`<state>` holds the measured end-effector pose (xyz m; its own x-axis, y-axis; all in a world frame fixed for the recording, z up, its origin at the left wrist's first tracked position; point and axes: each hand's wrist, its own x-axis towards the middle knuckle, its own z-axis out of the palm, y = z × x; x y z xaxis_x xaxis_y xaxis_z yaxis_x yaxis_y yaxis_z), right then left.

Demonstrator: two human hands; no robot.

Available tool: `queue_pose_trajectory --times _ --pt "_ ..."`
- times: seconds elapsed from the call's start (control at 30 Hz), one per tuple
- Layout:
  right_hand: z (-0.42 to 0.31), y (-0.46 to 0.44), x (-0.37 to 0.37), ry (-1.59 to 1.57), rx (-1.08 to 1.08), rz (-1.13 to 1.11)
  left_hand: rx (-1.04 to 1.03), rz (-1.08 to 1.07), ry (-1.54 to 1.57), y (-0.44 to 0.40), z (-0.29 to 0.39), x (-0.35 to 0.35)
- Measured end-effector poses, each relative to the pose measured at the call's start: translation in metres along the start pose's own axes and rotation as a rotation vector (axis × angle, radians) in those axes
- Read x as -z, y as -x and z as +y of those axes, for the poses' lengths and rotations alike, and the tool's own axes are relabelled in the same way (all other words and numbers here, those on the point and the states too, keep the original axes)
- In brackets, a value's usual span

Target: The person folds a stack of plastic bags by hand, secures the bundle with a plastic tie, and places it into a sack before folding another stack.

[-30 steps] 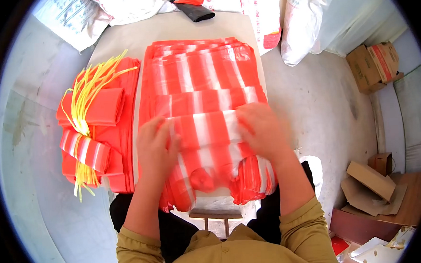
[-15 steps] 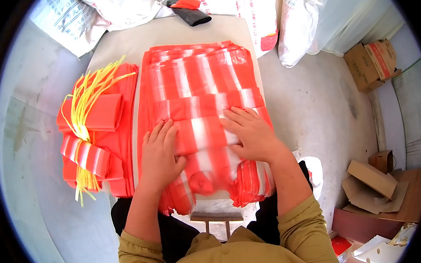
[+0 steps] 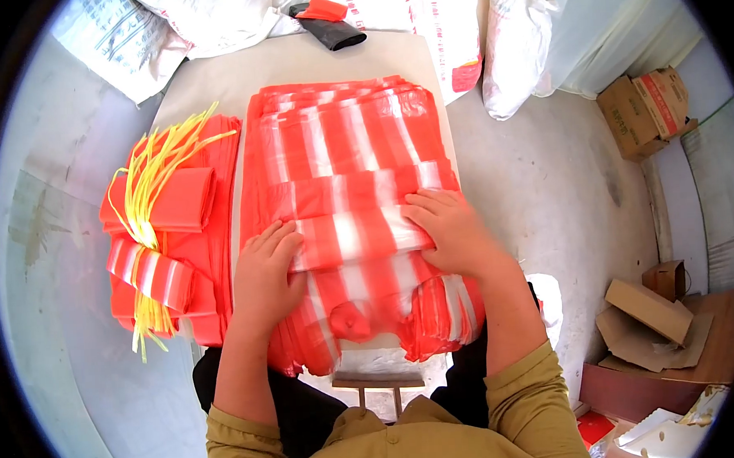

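A stack of red-and-white striped plastic bags (image 3: pixel 343 140) lies in front of me, with a folded band (image 3: pixel 347 234) across it. My left hand (image 3: pixel 266 270) rests on the band's left end, its fingers stretched out and thumb apart. On the right end lies my right hand (image 3: pixel 449 229), fingers extended over the plastic; its thumb is partly hidden. Below the band, the crumpled handle ends of the bags hang toward my lap. Neither hand visibly closes round the plastic.
Left of the stack lie red folded bags (image 3: pixel 165 201) with yellow ties (image 3: pixel 142 226) and a small striped roll. A black roll (image 3: pixel 334 32) and white sacks (image 3: pixel 219 23) stand at the far edge. Cardboard boxes (image 3: pixel 644 110) are on the right.
My hands have moved outward along the band, the left to the left and slightly down, the right to the right. The stack's far part sits slightly lower in view.
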<state>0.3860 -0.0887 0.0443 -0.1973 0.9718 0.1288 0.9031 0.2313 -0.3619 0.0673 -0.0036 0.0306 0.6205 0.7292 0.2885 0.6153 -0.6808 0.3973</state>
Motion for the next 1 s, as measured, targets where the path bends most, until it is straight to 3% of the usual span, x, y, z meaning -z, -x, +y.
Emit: queue_pose_trajectory --times 0.2,0.3,0.4,0.47,0.5,0.6,0.7,0.83,1.0 --pt "0.004 0.007 0.017 0.007 -0.069 0.008 0.025 0.063 0.098 0.001 -0.005 0.004" --pt "0.003 0.016 0.029 -0.062 -0.235 -0.016 0.141 0.063 0.260 0.008 -0.011 0.007" --pt "0.001 0.018 0.051 -0.300 -0.399 -0.072 0.355 0.068 0.553 0.017 -0.018 0.003" --pt "0.006 0.017 0.045 -0.493 -0.486 0.046 0.489 0.163 0.838 0.018 -0.018 -0.004" --pt "0.008 0.018 0.041 -0.589 -0.531 0.107 0.483 0.168 0.786 0.015 -0.020 -0.005" --pt "0.013 0.012 0.032 -0.234 -0.363 0.086 0.572 0.217 0.604 0.007 -0.008 -0.007" --pt "0.011 0.006 0.007 0.083 -0.079 0.255 0.190 0.341 -0.061 0.003 0.000 -0.010" --pt "-0.039 -0.010 -0.018 0.012 0.189 0.193 -0.151 0.078 -0.122 -0.003 0.026 -0.015" --pt "-0.039 -0.019 -0.038 0.193 0.276 0.185 -0.149 0.024 -0.189 -0.006 0.027 -0.037"
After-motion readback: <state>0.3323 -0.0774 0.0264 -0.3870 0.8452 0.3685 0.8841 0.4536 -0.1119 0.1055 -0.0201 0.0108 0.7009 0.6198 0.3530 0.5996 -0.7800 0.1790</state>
